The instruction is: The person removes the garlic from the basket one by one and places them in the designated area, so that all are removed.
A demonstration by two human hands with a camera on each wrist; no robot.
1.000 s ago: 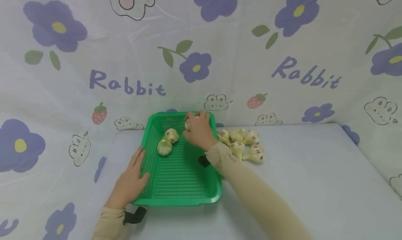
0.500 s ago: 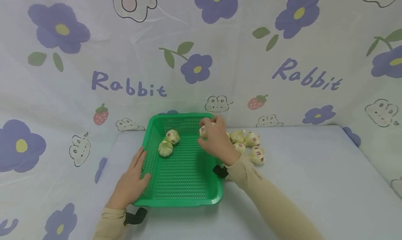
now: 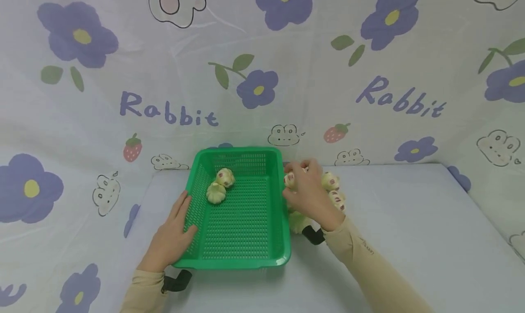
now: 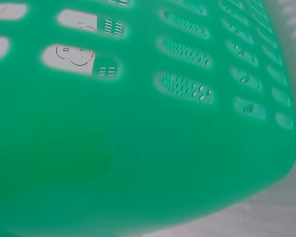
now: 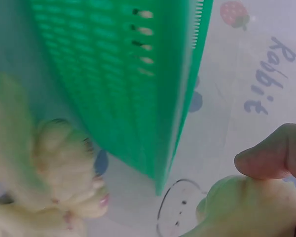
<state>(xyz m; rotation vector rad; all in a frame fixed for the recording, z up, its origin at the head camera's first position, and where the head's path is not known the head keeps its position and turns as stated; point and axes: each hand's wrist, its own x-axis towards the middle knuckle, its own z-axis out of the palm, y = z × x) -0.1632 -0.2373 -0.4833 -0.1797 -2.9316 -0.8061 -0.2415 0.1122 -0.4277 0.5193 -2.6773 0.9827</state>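
My right hand (image 3: 309,190) is just right of the green plastic basket (image 3: 231,263), above the group of garlic bulbs on the table. Between its thumb and fingers it grips a garlic bulb (image 5: 254,205), thumb on top in the right wrist view. Along the basket's left rim rests my left hand (image 3: 170,238), its fingers straight and thumb spread over the edge. Inside the basket, two bulbs touch near the left wall: one garlic bulb (image 3: 216,193) in front, another garlic bulb (image 3: 226,178) behind. The left wrist view shows only the basket's wall (image 4: 138,148), close up.
Several loose garlic bulbs lie on the white table (image 3: 410,235) right of the basket, such as one bulb (image 3: 330,181) behind and one bulb (image 3: 298,223) by the basket wall; my right hand partly covers them. A patterned cloth (image 3: 320,89) hangs behind.
My right hand, with the bulb in its grip, has moved right from inside the basket, over its right rim, to the loose bulbs. My left hand has stayed at the rim.
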